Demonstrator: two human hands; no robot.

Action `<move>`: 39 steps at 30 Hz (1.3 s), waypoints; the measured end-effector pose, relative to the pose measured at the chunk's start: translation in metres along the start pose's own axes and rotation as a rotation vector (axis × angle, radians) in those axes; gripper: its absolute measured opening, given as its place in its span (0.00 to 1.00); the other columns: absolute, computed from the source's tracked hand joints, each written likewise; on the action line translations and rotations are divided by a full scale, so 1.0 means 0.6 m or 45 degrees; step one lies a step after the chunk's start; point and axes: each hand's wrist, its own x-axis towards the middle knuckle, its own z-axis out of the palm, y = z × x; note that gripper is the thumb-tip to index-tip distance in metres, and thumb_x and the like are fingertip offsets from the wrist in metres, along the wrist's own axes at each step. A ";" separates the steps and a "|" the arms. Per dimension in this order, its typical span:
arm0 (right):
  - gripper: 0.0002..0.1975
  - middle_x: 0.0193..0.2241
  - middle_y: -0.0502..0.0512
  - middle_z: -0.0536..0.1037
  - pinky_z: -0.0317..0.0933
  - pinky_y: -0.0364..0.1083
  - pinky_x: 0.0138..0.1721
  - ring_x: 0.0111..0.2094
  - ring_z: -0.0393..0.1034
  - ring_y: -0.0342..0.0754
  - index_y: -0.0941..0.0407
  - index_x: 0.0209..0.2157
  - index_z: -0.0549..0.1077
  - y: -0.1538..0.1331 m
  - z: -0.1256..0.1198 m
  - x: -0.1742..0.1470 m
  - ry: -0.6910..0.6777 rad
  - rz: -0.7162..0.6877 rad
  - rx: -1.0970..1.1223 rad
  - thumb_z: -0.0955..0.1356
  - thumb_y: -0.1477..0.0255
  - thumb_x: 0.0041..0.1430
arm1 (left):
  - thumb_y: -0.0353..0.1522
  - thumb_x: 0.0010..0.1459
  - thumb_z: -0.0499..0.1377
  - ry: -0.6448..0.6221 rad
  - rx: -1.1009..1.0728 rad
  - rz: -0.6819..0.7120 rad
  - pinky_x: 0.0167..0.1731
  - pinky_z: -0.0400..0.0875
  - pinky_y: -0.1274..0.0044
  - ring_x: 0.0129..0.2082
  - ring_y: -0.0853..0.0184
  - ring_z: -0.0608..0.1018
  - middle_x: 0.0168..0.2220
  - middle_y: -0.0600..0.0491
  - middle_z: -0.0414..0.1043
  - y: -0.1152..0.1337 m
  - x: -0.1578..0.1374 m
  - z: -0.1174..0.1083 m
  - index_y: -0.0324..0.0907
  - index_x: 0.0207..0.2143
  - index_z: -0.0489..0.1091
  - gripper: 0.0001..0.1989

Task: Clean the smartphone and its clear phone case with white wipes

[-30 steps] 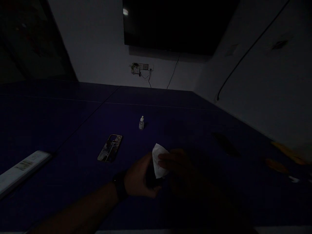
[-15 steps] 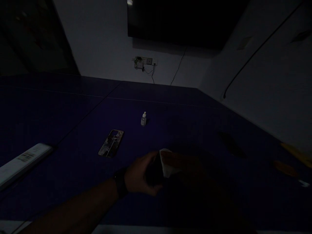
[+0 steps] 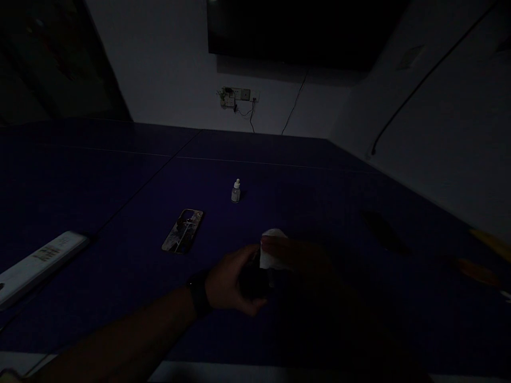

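My left hand [image 3: 231, 282], with a dark band on its wrist, is closed round a black object [image 3: 253, 279] just above the table. In the gloom its kind cannot be made out. My right hand [image 3: 291, 252] presses a white cloth or tissue [image 3: 273, 260] against the right side of that object; much of this hand and its arm is lost in shadow. Beyond my left hand a patterned phone case [image 3: 183, 231] lies on the blue table. Farther back stands a small bottle [image 3: 236, 192] with a white top.
On the left lies a white power strip [image 3: 43, 263]. A dark flat object [image 3: 383, 231] is on the right, with an orange item [image 3: 477, 271] and a yellow item [image 3: 491, 243] near the edge. Wall sockets [image 3: 237, 96] with cables sit below a black screen [image 3: 295, 37].
My right hand and the white cloth have moved slightly upward along the black object. My left hand keeps its hold. The view has shifted a little.
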 end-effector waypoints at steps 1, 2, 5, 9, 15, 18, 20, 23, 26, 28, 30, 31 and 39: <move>0.21 0.51 0.57 0.80 0.74 0.43 0.46 0.49 0.78 0.47 0.51 0.63 0.67 -0.004 -0.002 -0.001 0.008 -0.025 0.010 0.59 0.72 0.72 | 0.37 0.41 0.71 -0.001 -0.004 0.007 0.49 0.72 0.64 0.48 0.52 0.78 0.52 0.44 0.74 -0.001 0.000 0.000 0.42 0.61 0.60 0.44; 0.20 0.50 0.56 0.81 0.74 0.42 0.44 0.47 0.79 0.46 0.52 0.62 0.67 -0.011 -0.005 -0.003 0.015 -0.054 0.017 0.59 0.72 0.72 | 0.37 0.41 0.71 -0.002 -0.013 0.013 0.49 0.72 0.64 0.49 0.52 0.78 0.52 0.44 0.74 -0.002 0.000 -0.001 0.42 0.61 0.59 0.44; 0.18 0.47 0.55 0.83 0.74 0.41 0.40 0.43 0.80 0.45 0.53 0.58 0.70 -0.035 -0.015 -0.006 -0.013 -0.087 -0.028 0.59 0.72 0.72 | 0.39 0.41 0.72 -0.013 -0.054 0.001 0.48 0.72 0.65 0.48 0.53 0.78 0.51 0.45 0.74 -0.003 0.000 -0.002 0.43 0.60 0.60 0.44; 0.13 0.46 0.56 0.83 0.73 0.42 0.36 0.40 0.81 0.46 0.53 0.51 0.74 -0.048 -0.020 -0.005 0.005 -0.098 -0.126 0.61 0.72 0.72 | 0.41 0.41 0.72 -0.029 -0.052 -0.018 0.47 0.72 0.66 0.47 0.54 0.78 0.50 0.46 0.74 -0.001 0.001 -0.004 0.43 0.59 0.61 0.43; 0.15 0.45 0.52 0.83 0.72 0.45 0.42 0.43 0.79 0.47 0.48 0.54 0.73 -0.040 -0.010 -0.021 0.030 -0.153 -0.208 0.64 0.73 0.70 | 0.40 0.41 0.72 -0.021 -0.080 0.037 0.47 0.73 0.66 0.46 0.53 0.78 0.50 0.45 0.75 -0.003 0.003 -0.005 0.42 0.59 0.60 0.44; 0.18 0.45 0.53 0.83 0.73 0.43 0.42 0.43 0.79 0.46 0.51 0.58 0.70 -0.029 -0.005 -0.018 0.031 -0.160 -0.174 0.62 0.74 0.70 | 0.39 0.41 0.72 -0.034 -0.093 0.058 0.47 0.73 0.65 0.47 0.53 0.79 0.50 0.45 0.75 -0.006 0.004 -0.004 0.42 0.59 0.61 0.43; 0.19 0.47 0.56 0.82 0.73 0.43 0.42 0.45 0.79 0.46 0.54 0.60 0.68 -0.016 -0.002 -0.008 0.048 -0.132 -0.128 0.60 0.76 0.71 | 0.38 0.41 0.71 -0.040 -0.074 0.073 0.48 0.73 0.65 0.48 0.53 0.78 0.51 0.44 0.75 -0.007 0.005 -0.004 0.42 0.60 0.60 0.44; 0.21 0.51 0.59 0.80 0.73 0.44 0.46 0.50 0.77 0.48 0.55 0.63 0.66 -0.001 0.004 0.001 0.079 -0.074 -0.052 0.59 0.75 0.71 | 0.37 0.41 0.71 -0.039 -0.047 0.084 0.48 0.73 0.65 0.48 0.53 0.78 0.52 0.44 0.74 -0.009 0.005 -0.004 0.42 0.62 0.58 0.46; 0.21 0.51 0.59 0.80 0.73 0.44 0.45 0.49 0.78 0.48 0.54 0.63 0.65 -0.005 0.008 -0.010 0.072 -0.100 -0.013 0.59 0.72 0.72 | 0.36 0.42 0.71 -0.051 -0.060 0.105 0.47 0.73 0.66 0.48 0.54 0.78 0.52 0.45 0.74 -0.008 0.005 -0.005 0.42 0.62 0.58 0.45; 0.21 0.48 0.56 0.82 0.74 0.43 0.44 0.46 0.79 0.46 0.53 0.63 0.65 -0.016 0.010 -0.023 0.066 -0.130 0.004 0.59 0.73 0.72 | 0.37 0.42 0.71 -0.045 -0.074 0.115 0.46 0.73 0.67 0.47 0.55 0.78 0.51 0.46 0.74 -0.007 0.006 -0.005 0.43 0.61 0.59 0.43; 0.21 0.46 0.53 0.83 0.73 0.42 0.44 0.44 0.80 0.44 0.51 0.63 0.65 -0.024 0.012 -0.029 0.073 -0.131 0.027 0.58 0.73 0.72 | 0.39 0.42 0.72 -0.033 -0.082 0.114 0.45 0.74 0.68 0.45 0.55 0.79 0.48 0.47 0.75 -0.007 0.006 -0.005 0.43 0.59 0.61 0.42; 0.21 0.46 0.54 0.83 0.73 0.42 0.44 0.44 0.80 0.45 0.51 0.63 0.65 -0.025 0.013 -0.027 0.088 -0.121 0.038 0.58 0.73 0.72 | 0.39 0.41 0.72 -0.033 -0.081 0.110 0.45 0.74 0.68 0.45 0.55 0.79 0.48 0.47 0.76 -0.008 0.006 -0.005 0.43 0.59 0.61 0.42; 0.22 0.51 0.59 0.81 0.73 0.46 0.47 0.50 0.77 0.49 0.54 0.63 0.66 -0.009 0.019 -0.016 0.106 -0.053 -0.010 0.60 0.73 0.69 | 0.37 0.41 0.72 -0.060 -0.061 0.099 0.49 0.73 0.65 0.49 0.53 0.78 0.52 0.44 0.74 -0.011 0.007 -0.007 0.42 0.62 0.59 0.45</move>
